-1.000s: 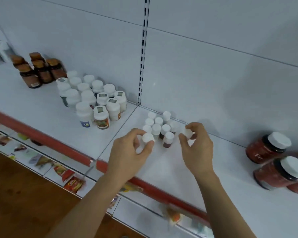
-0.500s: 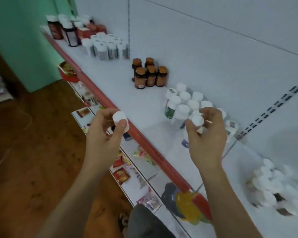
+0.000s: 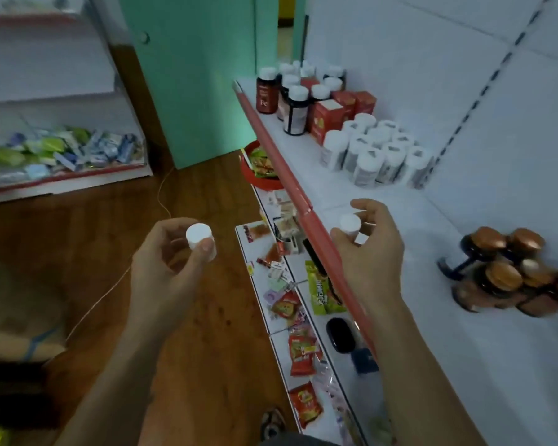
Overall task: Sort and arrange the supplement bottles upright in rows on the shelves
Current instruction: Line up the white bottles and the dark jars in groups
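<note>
From the head camera, the left hand (image 3: 171, 262) hangs over the wooden floor (image 3: 87, 239), fingers curled round a small white bottle (image 3: 200, 237), cap up. The right hand (image 3: 369, 252) pinches a second white bottle (image 3: 350, 224) above the shelf (image 3: 464, 355), just inside its red rail (image 3: 316, 230). Further back on the shelf stands a cluster of white tubs (image 3: 377, 152). To the right are copper-capped brown bottles (image 3: 503, 275), blurred but seemingly upright.

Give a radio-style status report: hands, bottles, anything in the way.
Left hand grips small white bottle over the floor. Right hand grips second white bottle above the shelf edge. Copper-capped jars to its right, none touching.
</note>
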The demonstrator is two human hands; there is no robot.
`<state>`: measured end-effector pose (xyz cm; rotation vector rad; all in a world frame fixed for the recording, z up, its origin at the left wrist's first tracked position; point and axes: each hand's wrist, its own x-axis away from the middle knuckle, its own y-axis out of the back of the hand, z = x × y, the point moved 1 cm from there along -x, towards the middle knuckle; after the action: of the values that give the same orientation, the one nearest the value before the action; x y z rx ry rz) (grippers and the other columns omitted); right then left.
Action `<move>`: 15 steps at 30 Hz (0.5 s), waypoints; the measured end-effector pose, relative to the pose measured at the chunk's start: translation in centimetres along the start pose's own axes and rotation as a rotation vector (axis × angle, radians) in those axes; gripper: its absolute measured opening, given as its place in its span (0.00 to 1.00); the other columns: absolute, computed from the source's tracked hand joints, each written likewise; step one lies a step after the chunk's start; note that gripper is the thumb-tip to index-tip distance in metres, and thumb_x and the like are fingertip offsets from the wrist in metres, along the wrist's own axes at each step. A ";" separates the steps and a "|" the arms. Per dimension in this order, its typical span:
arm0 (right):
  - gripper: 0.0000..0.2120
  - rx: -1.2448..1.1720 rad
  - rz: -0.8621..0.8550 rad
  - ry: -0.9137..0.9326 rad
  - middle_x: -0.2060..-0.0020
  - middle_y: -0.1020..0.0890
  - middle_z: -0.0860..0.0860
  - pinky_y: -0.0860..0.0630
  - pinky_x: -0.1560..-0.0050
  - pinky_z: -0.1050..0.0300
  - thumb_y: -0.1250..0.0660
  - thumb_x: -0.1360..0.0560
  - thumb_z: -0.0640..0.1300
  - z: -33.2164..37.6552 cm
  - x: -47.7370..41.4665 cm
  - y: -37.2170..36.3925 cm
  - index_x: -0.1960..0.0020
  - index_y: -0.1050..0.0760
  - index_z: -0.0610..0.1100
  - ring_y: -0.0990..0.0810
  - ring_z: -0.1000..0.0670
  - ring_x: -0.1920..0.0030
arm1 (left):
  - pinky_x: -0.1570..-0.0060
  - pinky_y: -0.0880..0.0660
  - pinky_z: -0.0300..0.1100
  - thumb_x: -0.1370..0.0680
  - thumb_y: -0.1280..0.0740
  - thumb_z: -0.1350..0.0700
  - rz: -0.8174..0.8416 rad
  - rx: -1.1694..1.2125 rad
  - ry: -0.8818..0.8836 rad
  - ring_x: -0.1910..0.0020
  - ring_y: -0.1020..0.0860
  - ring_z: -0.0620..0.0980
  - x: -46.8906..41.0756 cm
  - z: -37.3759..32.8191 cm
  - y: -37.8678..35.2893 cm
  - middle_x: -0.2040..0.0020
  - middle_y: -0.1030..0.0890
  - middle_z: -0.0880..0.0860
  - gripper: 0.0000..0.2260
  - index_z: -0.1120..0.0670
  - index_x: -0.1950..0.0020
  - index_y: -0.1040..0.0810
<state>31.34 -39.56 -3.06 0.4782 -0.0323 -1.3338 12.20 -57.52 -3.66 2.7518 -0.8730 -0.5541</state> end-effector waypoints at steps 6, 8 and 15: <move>0.18 0.004 0.194 0.068 0.47 0.18 0.56 0.25 0.52 0.73 0.25 0.27 0.38 3.9 -9.7 -12.5 0.41 0.24 0.52 0.20 0.59 0.47 | 0.54 0.24 0.27 0.22 0.29 0.55 -0.146 -0.005 0.070 0.47 0.20 0.39 -11.1 5.1 3.9 0.46 0.19 0.43 0.11 0.54 0.40 0.23; 0.19 0.000 0.244 0.080 0.46 0.18 0.58 0.22 0.48 0.67 0.25 0.27 0.38 4.7 -12.1 -16.6 0.41 0.25 0.53 0.20 0.59 0.46 | 0.54 0.23 0.28 0.22 0.29 0.55 -0.153 0.005 0.077 0.47 0.19 0.40 -14.8 7.3 4.6 0.47 0.19 0.44 0.11 0.54 0.41 0.23; 0.20 -0.018 0.200 0.046 0.46 0.19 0.61 0.21 0.47 0.63 0.25 0.26 0.38 5.8 -22.0 -30.1 0.39 0.24 0.53 0.21 0.62 0.46 | 0.50 0.21 0.40 0.23 0.29 0.51 -0.064 0.032 0.088 0.45 0.19 0.42 -33.1 14.4 6.6 0.45 0.19 0.43 0.12 0.49 0.41 0.22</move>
<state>-3.65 -25.41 -3.02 0.4777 -0.0298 -1.1261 -22.05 -44.53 -5.14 2.8172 -0.7827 -0.4294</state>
